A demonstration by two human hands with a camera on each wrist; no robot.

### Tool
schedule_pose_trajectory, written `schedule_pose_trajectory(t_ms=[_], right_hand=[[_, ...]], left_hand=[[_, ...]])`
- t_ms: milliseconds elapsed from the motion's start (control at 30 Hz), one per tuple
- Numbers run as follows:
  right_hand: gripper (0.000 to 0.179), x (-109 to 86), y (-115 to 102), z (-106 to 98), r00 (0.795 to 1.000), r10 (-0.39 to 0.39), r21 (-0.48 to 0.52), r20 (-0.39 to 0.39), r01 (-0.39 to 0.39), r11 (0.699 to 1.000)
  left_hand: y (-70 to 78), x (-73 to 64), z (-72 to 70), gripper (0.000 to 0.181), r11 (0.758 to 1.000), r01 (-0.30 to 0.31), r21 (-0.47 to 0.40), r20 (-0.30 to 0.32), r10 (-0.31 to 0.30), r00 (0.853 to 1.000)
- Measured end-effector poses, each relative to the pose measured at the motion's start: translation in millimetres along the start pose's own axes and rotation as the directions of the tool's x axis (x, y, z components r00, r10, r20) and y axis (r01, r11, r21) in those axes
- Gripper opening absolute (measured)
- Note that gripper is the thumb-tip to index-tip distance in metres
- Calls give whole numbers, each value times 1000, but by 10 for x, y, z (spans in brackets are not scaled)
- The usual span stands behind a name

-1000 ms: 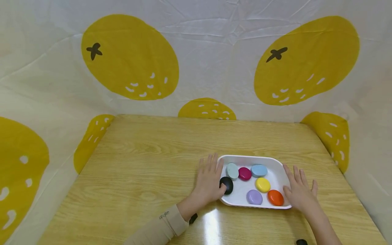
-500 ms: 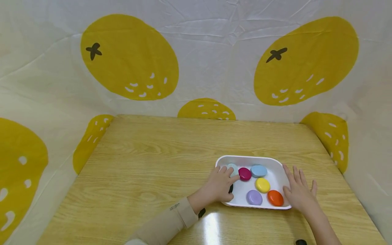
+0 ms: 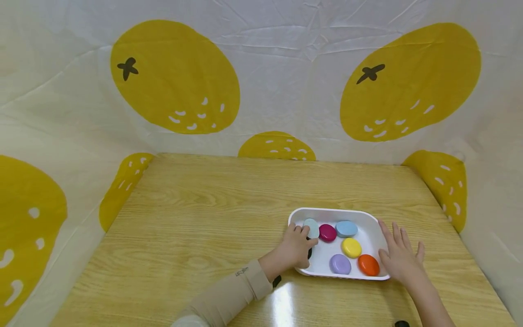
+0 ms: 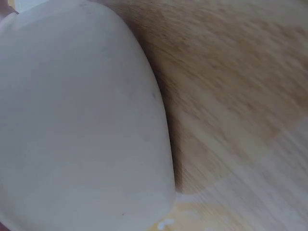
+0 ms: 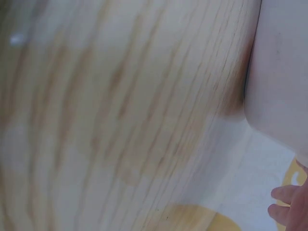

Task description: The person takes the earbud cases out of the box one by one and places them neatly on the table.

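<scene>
A white tray (image 3: 365, 217) holds several smooth, pebble-shaped pieces. My left hand (image 3: 295, 247) reaches over its left rim, fingers and thumb bent around the black round piece (image 3: 309, 252), which is mostly hidden beneath. Just beyond these fingers lies a pale mint piece (image 3: 313, 228), partly covered. My right hand (image 3: 401, 259) rests at the tray's right rim with fingers spread. In the left wrist view the tray's outer wall (image 4: 86, 125) fills the left side. The right wrist view shows the opposite wall (image 5: 279, 77) and some fingertips (image 5: 284, 194).
Also in the tray are crimson (image 3: 328, 233), light blue (image 3: 346, 229), yellow (image 3: 351, 248), lilac (image 3: 340, 264) and orange-red (image 3: 368, 265) pieces. The wooden table (image 3: 196, 204) ends at a white cloth (image 3: 278, 91) with yellow fruit prints. A small black object (image 3: 402, 324) shows near the bottom edge.
From the tray's left rim, my left hand has moved right, over the black piece, and its straight fingers have bent around it. My right hand has stayed in place.
</scene>
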State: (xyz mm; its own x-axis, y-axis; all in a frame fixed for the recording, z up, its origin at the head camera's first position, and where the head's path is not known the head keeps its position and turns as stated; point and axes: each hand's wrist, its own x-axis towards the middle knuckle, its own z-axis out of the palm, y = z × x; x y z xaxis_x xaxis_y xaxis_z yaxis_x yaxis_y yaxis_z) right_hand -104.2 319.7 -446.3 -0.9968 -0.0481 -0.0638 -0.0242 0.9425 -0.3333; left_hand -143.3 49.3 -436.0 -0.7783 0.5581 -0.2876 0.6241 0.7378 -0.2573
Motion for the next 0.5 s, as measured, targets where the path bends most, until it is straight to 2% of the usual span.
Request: schedule_pose_trajectory(t_ms=[100,267,400,500], right_hand=[[73,2,9,-1,1000,0,-1,2,0,1000],[73,2,4,-13,1000,4,2,0,-4,1000],[73,5,-1,-14,1000,4,9,5,-4,1000],[72,5,5,-4,1000,5,14,9,-5,1000]], left_hand=[[18,12,-7,60,1000,6,11,23,-6,1000],[31,23,-3,61,1000,6,5,24,-6,1000],[30,24,7,61,1000,10,-7,4,-10,1000],[22,21,33,60,1000,5,-12,-33,-5,999]])
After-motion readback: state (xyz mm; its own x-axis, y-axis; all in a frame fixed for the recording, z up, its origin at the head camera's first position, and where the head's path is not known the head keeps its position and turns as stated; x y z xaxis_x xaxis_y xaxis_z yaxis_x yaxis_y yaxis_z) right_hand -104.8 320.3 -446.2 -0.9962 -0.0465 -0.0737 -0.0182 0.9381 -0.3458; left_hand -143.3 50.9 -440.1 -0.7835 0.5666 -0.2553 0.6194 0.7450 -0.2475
